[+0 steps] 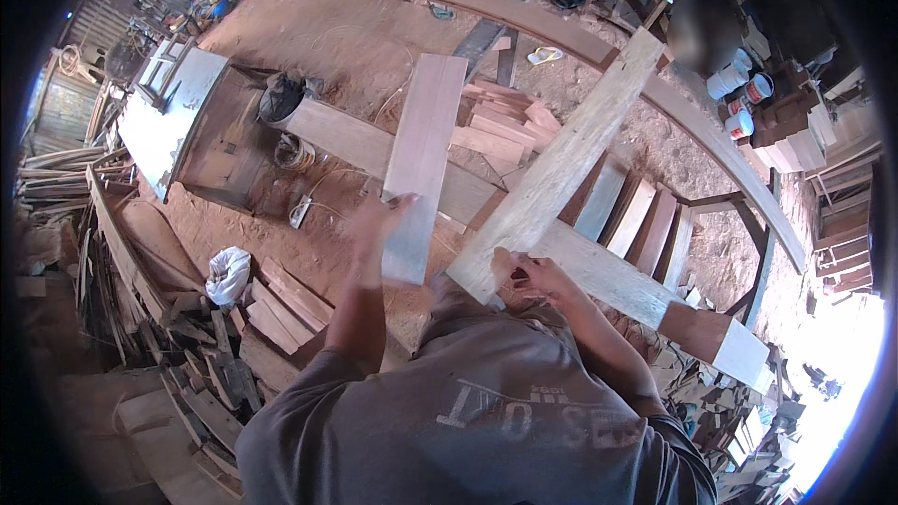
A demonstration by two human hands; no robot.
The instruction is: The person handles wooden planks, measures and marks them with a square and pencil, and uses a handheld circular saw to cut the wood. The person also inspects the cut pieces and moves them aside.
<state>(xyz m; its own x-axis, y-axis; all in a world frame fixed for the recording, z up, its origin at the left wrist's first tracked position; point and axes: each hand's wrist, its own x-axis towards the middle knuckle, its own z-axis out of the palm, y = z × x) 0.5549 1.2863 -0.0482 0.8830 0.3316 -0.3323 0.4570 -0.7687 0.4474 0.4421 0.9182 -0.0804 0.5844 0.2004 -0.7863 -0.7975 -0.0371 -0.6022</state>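
My left hand (382,217), slightly blurred, grips the left edge of a reddish wooden board (432,122), with fingertips over its top face. This board lies across a long plank (346,136). On the right, a longer pale board (580,150) slants away from me across the same plank. My right hand (543,281) has its fingers bent at the near end of the pale board, against its right edge. Beside those fingertips is a brown patch on the wood; I cannot tell whether it is a shadow, a stain or a separate piece.
Cut wood pieces (505,122) lie piled beyond the plank. Several slats (629,217) rest side by side at right. A wooden box (220,145), a white sack (228,276) and stacked offcuts (281,309) are at left. White buckets (728,79) stand at far right.
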